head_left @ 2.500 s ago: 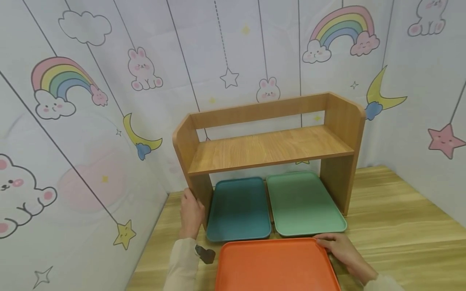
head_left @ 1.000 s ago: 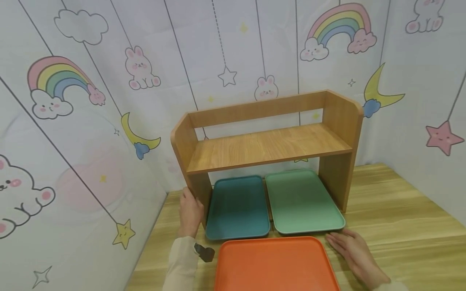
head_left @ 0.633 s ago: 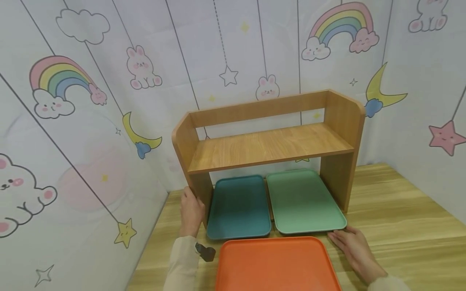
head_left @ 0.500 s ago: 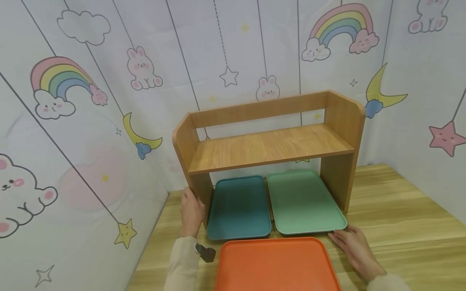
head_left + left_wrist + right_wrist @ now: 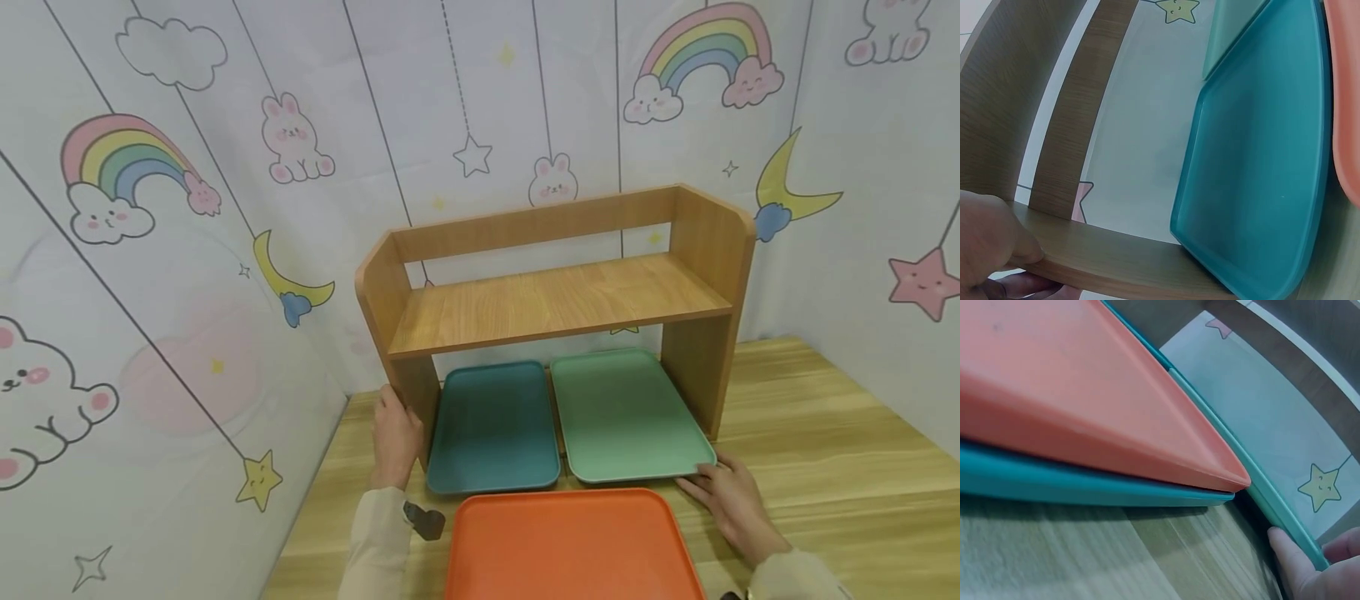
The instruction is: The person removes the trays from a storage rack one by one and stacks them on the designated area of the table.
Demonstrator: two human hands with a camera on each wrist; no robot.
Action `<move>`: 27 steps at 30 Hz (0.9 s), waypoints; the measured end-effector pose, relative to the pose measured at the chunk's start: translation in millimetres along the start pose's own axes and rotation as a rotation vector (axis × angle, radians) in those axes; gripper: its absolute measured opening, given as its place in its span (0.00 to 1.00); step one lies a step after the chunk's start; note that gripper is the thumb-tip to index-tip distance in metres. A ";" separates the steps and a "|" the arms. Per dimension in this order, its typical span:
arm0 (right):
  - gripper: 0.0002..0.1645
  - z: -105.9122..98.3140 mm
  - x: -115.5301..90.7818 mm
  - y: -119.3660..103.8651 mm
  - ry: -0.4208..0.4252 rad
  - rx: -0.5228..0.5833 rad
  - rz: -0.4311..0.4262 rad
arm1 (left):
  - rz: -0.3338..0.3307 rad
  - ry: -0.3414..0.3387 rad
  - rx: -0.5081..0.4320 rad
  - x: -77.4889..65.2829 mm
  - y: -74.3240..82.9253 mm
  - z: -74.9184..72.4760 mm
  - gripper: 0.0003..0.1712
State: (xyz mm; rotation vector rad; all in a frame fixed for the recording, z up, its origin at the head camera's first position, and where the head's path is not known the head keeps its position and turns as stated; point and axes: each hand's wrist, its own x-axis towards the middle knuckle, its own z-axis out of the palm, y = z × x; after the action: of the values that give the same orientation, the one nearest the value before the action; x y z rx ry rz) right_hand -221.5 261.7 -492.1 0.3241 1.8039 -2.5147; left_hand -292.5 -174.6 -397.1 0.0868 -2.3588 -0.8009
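Observation:
A wooden desktop shelf [image 5: 555, 304] stands on the table, with a blue tray [image 5: 495, 429] and a light green tray [image 5: 630, 417] side by side beneath its board. At the shelf's left side panel, my left hand [image 5: 396, 437] grips the edge; the left wrist view has thumb and fingers on opposite faces of the panel. My right hand [image 5: 731, 504] pinches the green tray's front right corner, its rim between thumb and finger in the right wrist view. In front lies an orange tray [image 5: 570, 546], resting on a teal tray [image 5: 1085, 487] seen only from the right wrist.
The wood-patterned table [image 5: 832, 467] extends to the right of the shelf. White cloth walls [image 5: 480, 92] printed with rabbits, rainbows and stars close in the back and sides. The orange tray's back edge sits close to the fronts of the blue and green trays.
My right hand has left the orange tray's back right corner, moved right to the green tray's front corner and taken hold of it. My left hand stays on the shelf panel.

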 end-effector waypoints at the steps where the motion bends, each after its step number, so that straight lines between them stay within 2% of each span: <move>1: 0.41 -0.2 0.0 0.0 0.002 0.004 0.002 | 0.005 0.006 -0.001 0.1 -0.2 0.2 0.15; 11: 0.38 3.6 -2.6 -3.4 -0.002 0.070 -0.017 | -0.012 -0.007 0.009 0.3 0.3 0.4 0.15; 23: 0.37 6.4 -8.1 -7.0 0.066 0.097 -0.034 | -0.026 -0.022 0.009 0.6 1.2 0.8 0.16; 27: 0.35 6.2 -12.2 -10.2 0.080 0.145 -0.034 | -0.026 -0.023 0.013 0.6 1.1 0.5 0.16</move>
State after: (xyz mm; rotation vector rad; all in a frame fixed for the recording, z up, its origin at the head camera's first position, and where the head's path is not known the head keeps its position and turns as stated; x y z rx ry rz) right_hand -212.0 258.0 -478.5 0.4071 1.6700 -2.6996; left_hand -293.2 -173.6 -396.5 0.1142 -2.3894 -0.8033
